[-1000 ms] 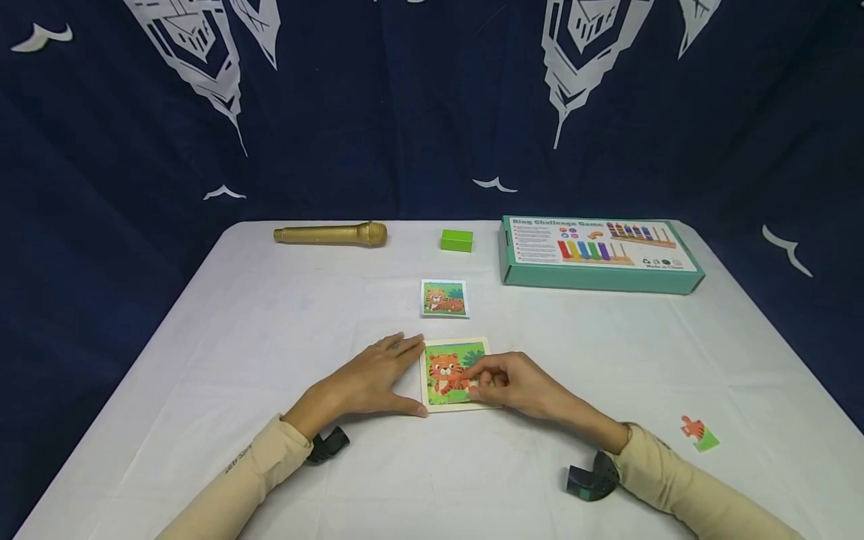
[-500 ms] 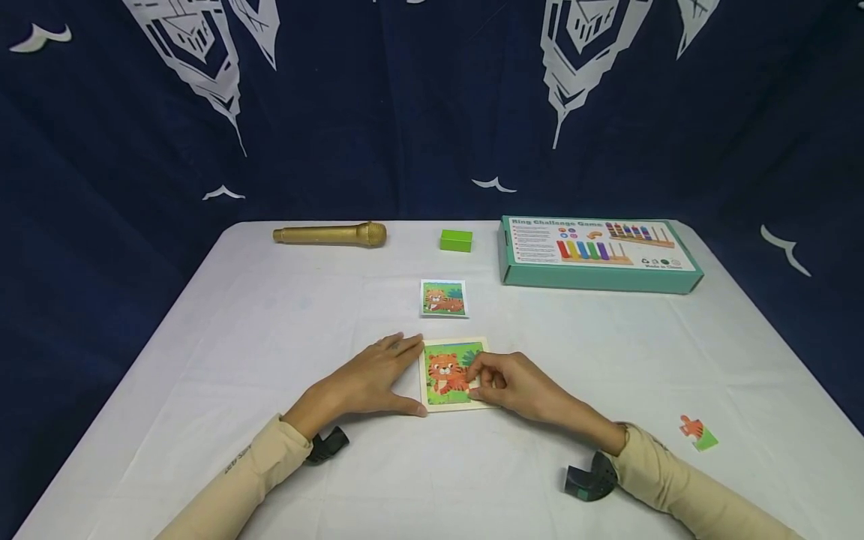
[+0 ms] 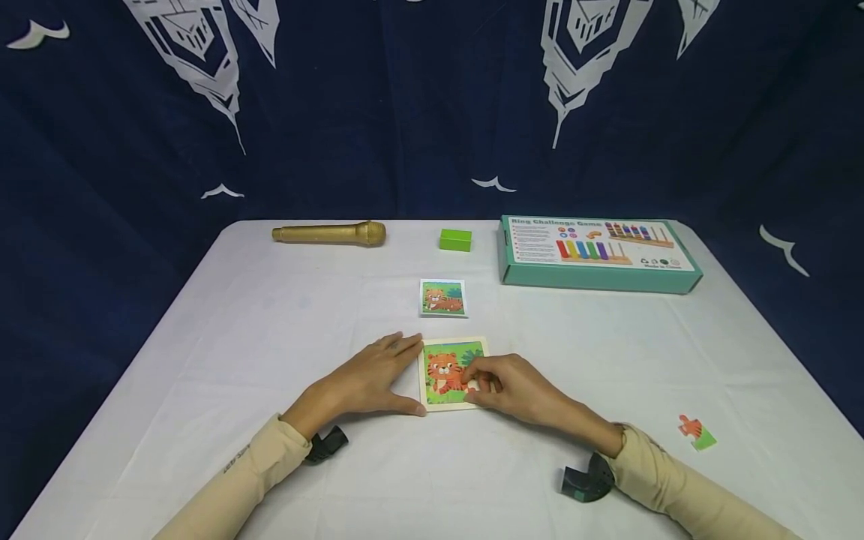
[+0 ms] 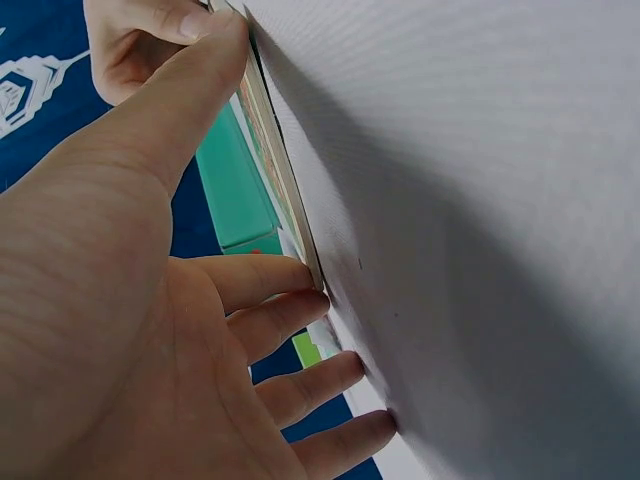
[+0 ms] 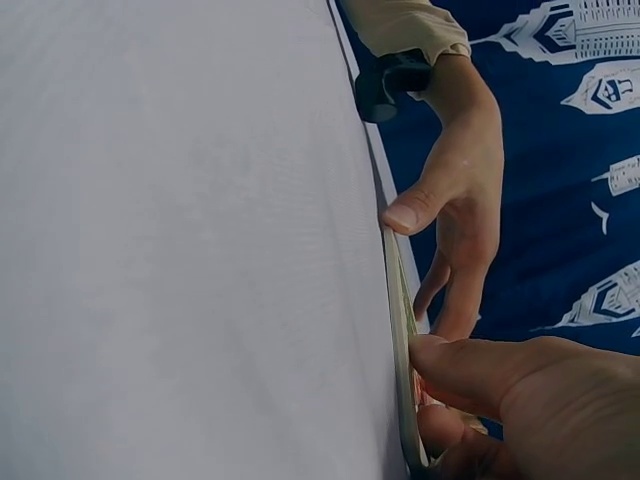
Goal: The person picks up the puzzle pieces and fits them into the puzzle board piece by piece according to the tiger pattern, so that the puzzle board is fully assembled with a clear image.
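Observation:
A square jigsaw puzzle (image 3: pixel 442 371) with a tiger picture lies flat in a pale wooden frame tray (image 3: pixel 421 382) at the table's near middle. My left hand (image 3: pixel 367 379) is spread along its left side, thumb at the near corner and forefinger at the far corner, the fingers mostly straight. Over the puzzle's lower right, my right hand (image 3: pixel 516 386) has thumb and curled forefinger at a red puzzle piece (image 5: pixel 420 390), which they seem to pinch. That hand hides much of this corner, though a pale patch shows between its fingertips. A loose red-and-green puzzle piece (image 3: pixel 697 433) lies far right.
Behind the puzzle lies a small tiger picture card (image 3: pixel 443 298). Farther back are a gold microphone (image 3: pixel 329 234), a green block (image 3: pixel 455 240) and a teal game box (image 3: pixel 601 253). A white cloth covers the table (image 3: pixel 304 300).
My right thumb and forefinger shift slightly over the lower right of the puzzle. The left hand and the loose piece stay where they were.

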Available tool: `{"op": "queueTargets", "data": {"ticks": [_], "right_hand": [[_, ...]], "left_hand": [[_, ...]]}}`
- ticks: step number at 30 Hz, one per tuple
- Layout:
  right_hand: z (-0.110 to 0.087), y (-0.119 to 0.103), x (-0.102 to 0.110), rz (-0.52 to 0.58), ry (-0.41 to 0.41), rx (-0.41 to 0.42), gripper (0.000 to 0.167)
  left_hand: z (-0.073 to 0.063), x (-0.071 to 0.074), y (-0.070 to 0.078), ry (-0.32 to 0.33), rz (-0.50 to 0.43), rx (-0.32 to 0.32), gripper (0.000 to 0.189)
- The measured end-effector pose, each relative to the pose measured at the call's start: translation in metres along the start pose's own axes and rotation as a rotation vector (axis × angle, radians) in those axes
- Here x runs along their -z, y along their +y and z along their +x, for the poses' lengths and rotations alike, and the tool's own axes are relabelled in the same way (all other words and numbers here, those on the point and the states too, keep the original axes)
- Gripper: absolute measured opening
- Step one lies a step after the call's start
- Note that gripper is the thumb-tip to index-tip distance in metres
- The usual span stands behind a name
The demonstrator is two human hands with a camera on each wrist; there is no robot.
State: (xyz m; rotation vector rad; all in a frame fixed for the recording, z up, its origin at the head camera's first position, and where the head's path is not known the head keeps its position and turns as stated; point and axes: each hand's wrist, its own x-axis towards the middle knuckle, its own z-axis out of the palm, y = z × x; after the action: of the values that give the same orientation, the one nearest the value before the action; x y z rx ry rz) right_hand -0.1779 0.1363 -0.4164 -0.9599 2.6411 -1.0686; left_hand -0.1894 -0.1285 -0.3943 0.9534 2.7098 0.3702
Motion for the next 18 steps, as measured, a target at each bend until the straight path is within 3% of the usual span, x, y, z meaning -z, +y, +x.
{"op": "queueTargets", "data": {"ticks": [6,13,18], "right_hand": [[-0.001,0.0,0.001,-0.028,0.002,0.005,0.009],[-0.01,0.003,0.012,0.043,-0.047,0.024,0.013],[-0.021,0.004,0.025,0.053,0.011,0.026,0.016]], "left_hand": [[0.001,0.0,0.0,0.0,-0.003,0.001,0.103],[0.001,-0.002,0.0,-0.002,-0.012,0.0,0.103],[0.001,-0.001,0.0,-0.001,-0.005,0.0,0.103]]}}
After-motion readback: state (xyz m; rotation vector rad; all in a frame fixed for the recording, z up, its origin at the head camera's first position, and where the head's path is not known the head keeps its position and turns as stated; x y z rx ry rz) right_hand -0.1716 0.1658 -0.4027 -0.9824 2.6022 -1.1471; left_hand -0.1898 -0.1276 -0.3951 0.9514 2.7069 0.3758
